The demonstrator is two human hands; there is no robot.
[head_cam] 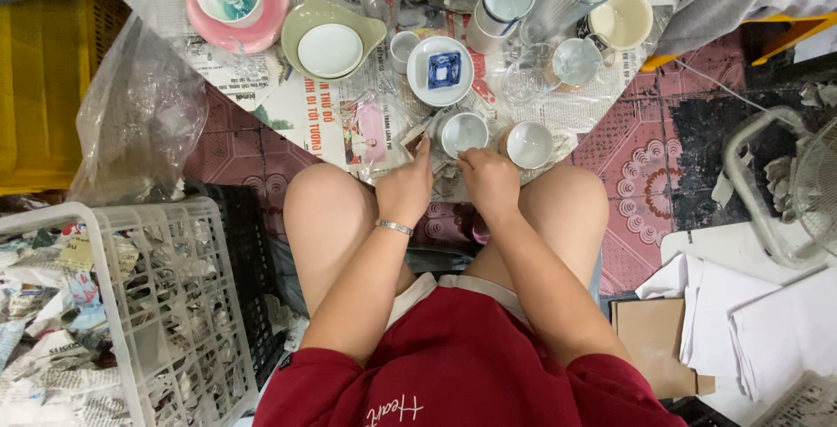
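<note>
Both hands, left hand [404, 185] and right hand [490, 179], pinched around a small white cup [463, 133], steadying it low over newspaper [324, 118] between the knees. Beside a second white cup [529, 144], near other crockery.

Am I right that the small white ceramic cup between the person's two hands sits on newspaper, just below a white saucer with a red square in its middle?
Not quite. In the head view, the white saucer has a blue square in its middle, not red. The small white ceramic cup does sit on the newspaper, between the left hand and right hand.
</note>
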